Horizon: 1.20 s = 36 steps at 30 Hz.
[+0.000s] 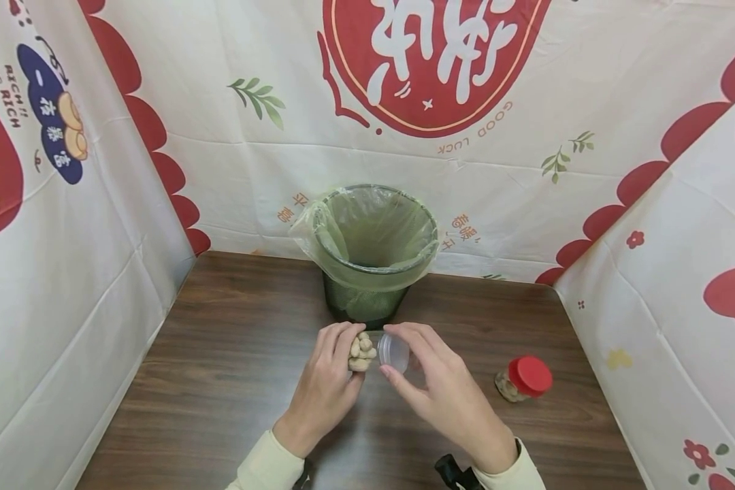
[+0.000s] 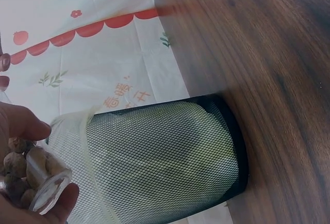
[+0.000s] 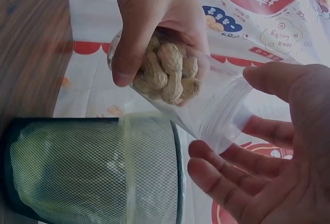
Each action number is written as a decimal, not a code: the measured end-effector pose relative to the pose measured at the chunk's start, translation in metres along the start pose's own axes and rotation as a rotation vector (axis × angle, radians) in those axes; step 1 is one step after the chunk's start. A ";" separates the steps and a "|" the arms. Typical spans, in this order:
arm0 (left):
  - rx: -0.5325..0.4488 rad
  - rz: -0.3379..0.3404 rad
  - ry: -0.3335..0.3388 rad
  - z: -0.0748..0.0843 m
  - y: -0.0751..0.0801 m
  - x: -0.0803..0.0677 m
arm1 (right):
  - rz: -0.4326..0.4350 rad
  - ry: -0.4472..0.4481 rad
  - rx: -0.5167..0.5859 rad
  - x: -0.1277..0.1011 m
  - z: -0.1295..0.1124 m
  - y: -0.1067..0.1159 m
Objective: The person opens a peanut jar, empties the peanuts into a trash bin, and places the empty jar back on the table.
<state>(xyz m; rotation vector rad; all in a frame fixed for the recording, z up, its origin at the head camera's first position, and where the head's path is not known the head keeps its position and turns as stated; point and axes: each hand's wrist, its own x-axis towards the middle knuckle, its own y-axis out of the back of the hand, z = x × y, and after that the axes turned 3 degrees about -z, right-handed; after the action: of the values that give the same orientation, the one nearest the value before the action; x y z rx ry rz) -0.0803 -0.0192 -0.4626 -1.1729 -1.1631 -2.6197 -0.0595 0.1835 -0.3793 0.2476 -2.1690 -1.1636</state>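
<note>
A dark mesh bin (image 1: 367, 303) stands upright near the back edge of the wooden table (image 1: 233, 367), a pale green, see-through liner (image 1: 373, 279) folded over its rim. Over on the right I can see a small clear jar (image 1: 508, 388) with a red lid (image 1: 534, 376), well apart from the bin. White cloth (image 1: 220, 177) hangs behind and along both sides, printed with red scallops (image 1: 145, 122), green leaf sprigs (image 1: 257, 99) and a big round red emblem (image 1: 429, 116) bearing white characters.

"GOOD LUCK" (image 1: 474, 128) on the back cloth (image 1: 220, 184), "RICH!! RICH" (image 1: 12, 96), "一夜暴富" (image 1: 50, 117), "100% Lucky" (image 3: 281, 34) on the left cloth (image 1: 55, 292)
</note>
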 end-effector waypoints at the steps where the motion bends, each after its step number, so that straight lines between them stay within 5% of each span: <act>1: -0.001 0.004 -0.002 0.000 0.000 0.000 | -0.001 -0.001 -0.018 0.000 0.000 0.001; 9: 0.039 0.038 -0.036 0.000 0.000 0.000 | -0.024 -0.067 -0.059 -0.003 0.001 0.004; 14: 0.059 0.050 -0.050 0.000 -0.001 0.000 | 0.008 -0.040 0.000 -0.001 0.002 0.002; 28: 0.031 0.009 -0.015 0.001 -0.003 -0.002 | -0.011 0.040 -0.069 -0.001 0.005 0.008; 36: 0.043 -0.003 -0.005 0.000 -0.004 -0.002 | -0.049 0.014 -0.087 -0.003 0.007 0.009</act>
<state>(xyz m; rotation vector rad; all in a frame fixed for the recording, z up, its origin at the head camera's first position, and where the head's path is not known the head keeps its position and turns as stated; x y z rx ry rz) -0.0799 -0.0168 -0.4663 -1.1715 -1.2175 -2.5816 -0.0605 0.1948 -0.3757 0.2714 -2.1046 -1.2762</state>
